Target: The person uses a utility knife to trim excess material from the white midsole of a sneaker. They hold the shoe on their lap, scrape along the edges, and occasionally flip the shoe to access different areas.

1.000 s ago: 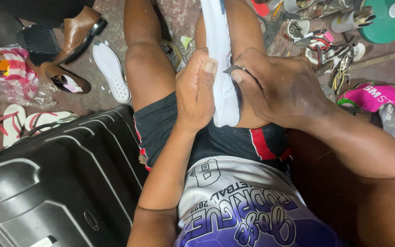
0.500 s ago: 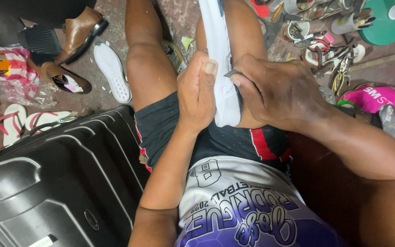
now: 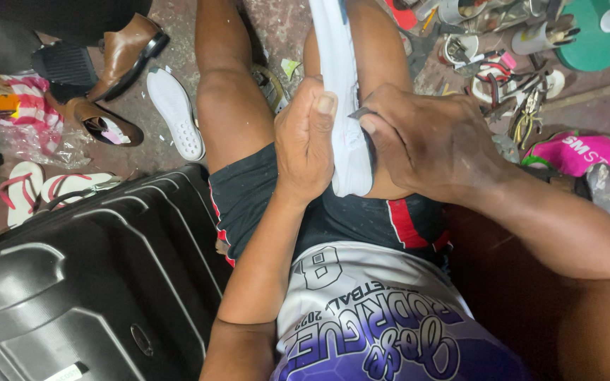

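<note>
A seated person looks down at their own lap, bare knees pointing to twelve o'clock. A black hard-shell suitcase (image 3: 86, 282) fills the seven o'clock corner, closed, so its contents cannot be seen. At three o'clock a pink bag (image 3: 591, 159) lies on the floor, contents hidden. At one o'clock a heap of tools (image 3: 510, 77) spreads over the floor beside a green round lid (image 3: 601, 42).

At the centre, a white shoe (image 3: 344, 92) stands lengthwise along the right thigh, running from twelve o'clock down to the middle. The left hand (image 3: 306, 141) is clenched around the shoe's lower end from the nine o'clock side, thumb upright against it. The right hand (image 3: 432, 141) presses on the shoe from the three o'clock side, fingers closed on a small dark blade (image 3: 360, 113) at the shoe's edge.

At ten o'clock lie a white sole (image 3: 174, 113), brown shoes (image 3: 118, 70) and, further out, sandals (image 3: 37, 190).
</note>
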